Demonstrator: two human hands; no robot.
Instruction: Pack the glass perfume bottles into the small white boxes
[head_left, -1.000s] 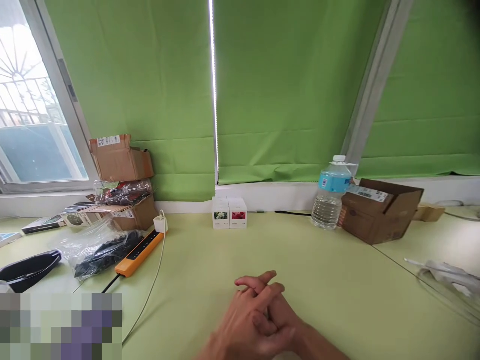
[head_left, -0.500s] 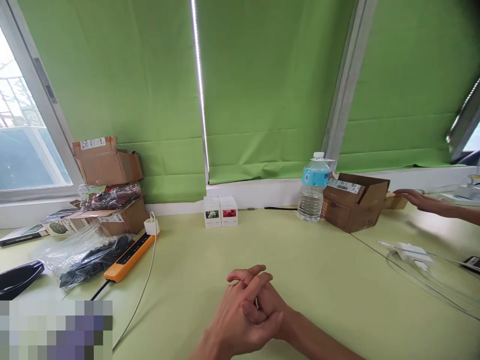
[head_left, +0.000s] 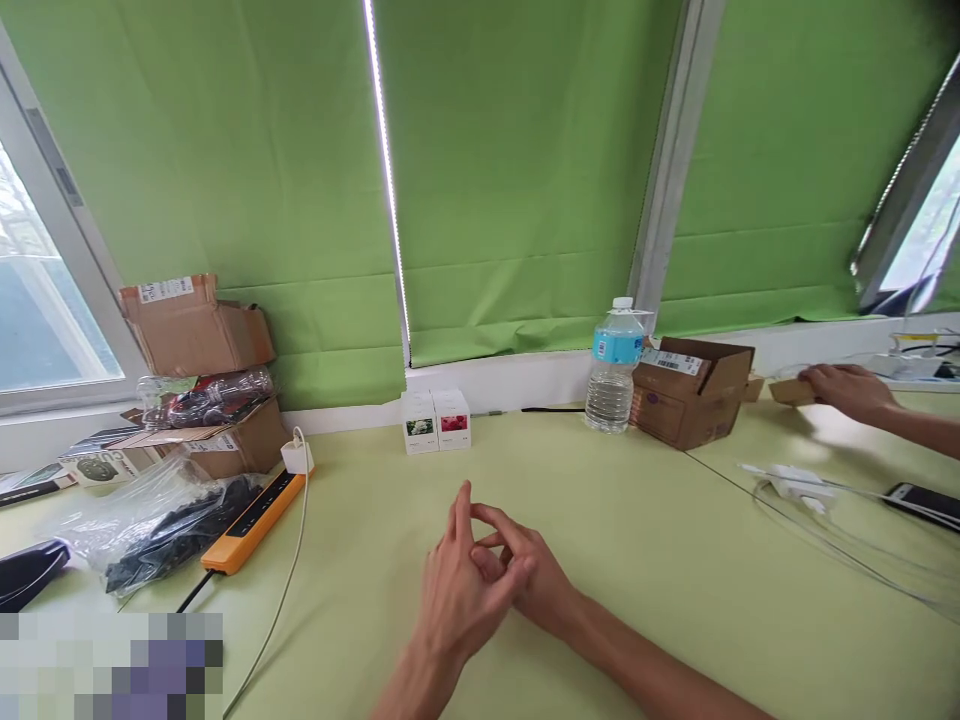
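My left hand (head_left: 463, 585) is raised above the table in the middle of the view, its fingers stretched out and pointing away from me. Against it leans my right hand (head_left: 546, 582), its extended fingers touching the left palm and fingers. Some fingertips are hidden where the hands overlap. I see no object in either hand. Beyond them, near the wall, two small white boxes stand side by side: one with a white flower picture (head_left: 420, 427), the other with a red flower picture (head_left: 454, 422).
A water bottle (head_left: 610, 375) and an open cardboard box (head_left: 686, 400) stand at back right. Another person's hand (head_left: 851, 390) touches a flat tan piece (head_left: 792, 392). An orange power strip (head_left: 247, 525), stacked cartons (head_left: 206, 335) and plastic bag (head_left: 161, 510) lie left; a charger (head_left: 799, 485) and phone (head_left: 926, 503) right.
My interlaced hands have loosened, and the left fingers have straightened. The view has shifted slightly right. The other person's hand has drawn the tan piece away from the cardboard box.
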